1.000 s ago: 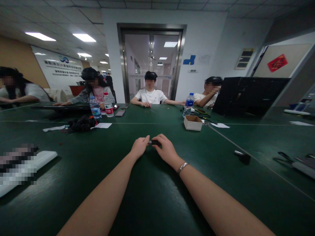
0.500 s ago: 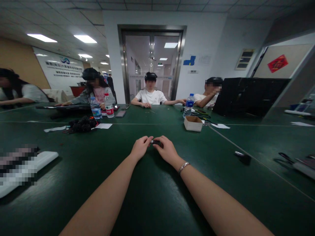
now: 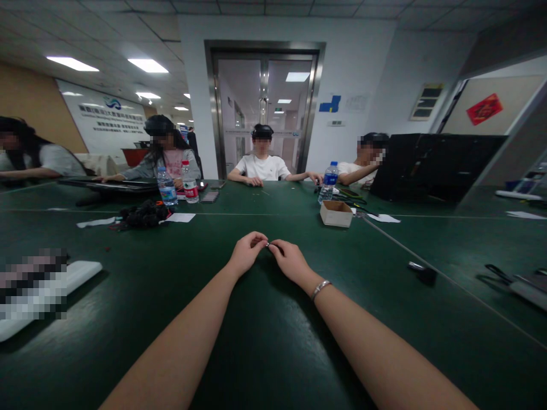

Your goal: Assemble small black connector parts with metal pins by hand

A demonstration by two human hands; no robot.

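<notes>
My left hand and my right hand meet at the middle of the green table, fingertips close together. Between them is a small dark object with a silver end, mostly covered by the fingers, so its kind is unclear. The thumb and fingers of each hand are pinched on it. A silver bracelet circles my right wrist. Farther right on the table lies another small dark piece with a silver end, apart from both hands.
An open carton and a water bottle stand beyond my right hand. Tangled black cords and two bottles are at left. A pale slab-like item lies near left. Several people sit across, one directly opposite.
The fingers have closed further over the small object, hiding most of its dark body, which showed before. My hands stay in nearly the same place.
</notes>
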